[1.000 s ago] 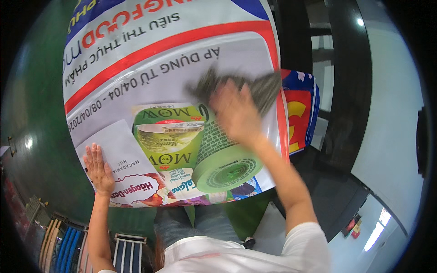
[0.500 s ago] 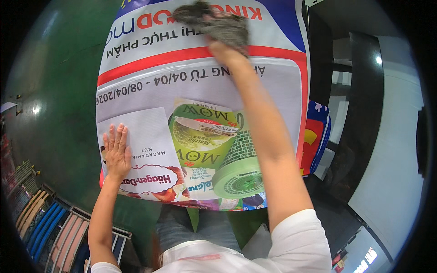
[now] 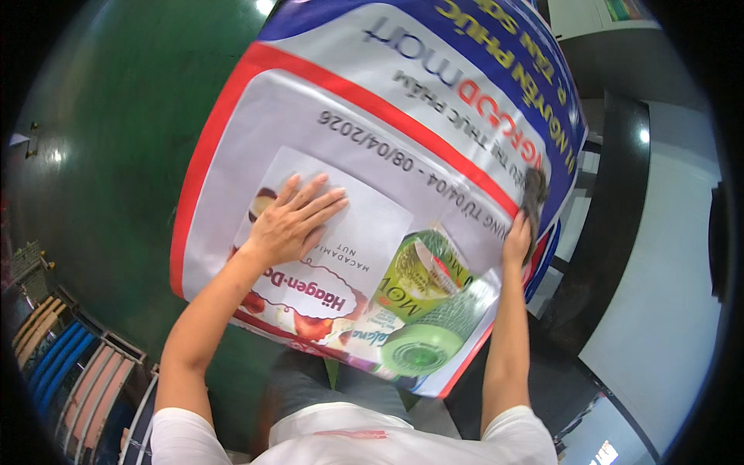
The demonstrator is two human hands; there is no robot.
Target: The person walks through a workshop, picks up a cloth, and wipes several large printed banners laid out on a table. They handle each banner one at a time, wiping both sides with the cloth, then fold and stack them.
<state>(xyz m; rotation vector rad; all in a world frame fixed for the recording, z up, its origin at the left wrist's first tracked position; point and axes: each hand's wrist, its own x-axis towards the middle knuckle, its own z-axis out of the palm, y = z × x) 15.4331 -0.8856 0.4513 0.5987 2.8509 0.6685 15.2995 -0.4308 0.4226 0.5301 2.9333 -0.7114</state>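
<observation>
Since half a second ago the right hand (image 3: 518, 242) has swept its dark grey cloth (image 3: 533, 198) down from the top of the printed vinyl banner (image 3: 310, 116) to the banner's right edge, and the left hand (image 3: 291, 221) has shifted up and inward across the white panel of the print. The banner lies spread in front of the person over a dark green surface (image 3: 116, 155), its lower edge near the person's lap.

The left hand is flat, fingers spread, palm pressing the sheet down. The right hand is closed around the cloth, bunching it against the banner's red-and-blue border.

The banner looks thin, light and glossy, so it is likely slippery and apt to slide or ripple under a wipe; a flat palm on an open part holds it better than a pinch at the edge. The cloth looks soft and limp, easily crumpled, and is best gripped in a bunch as the fingers have it now.
</observation>
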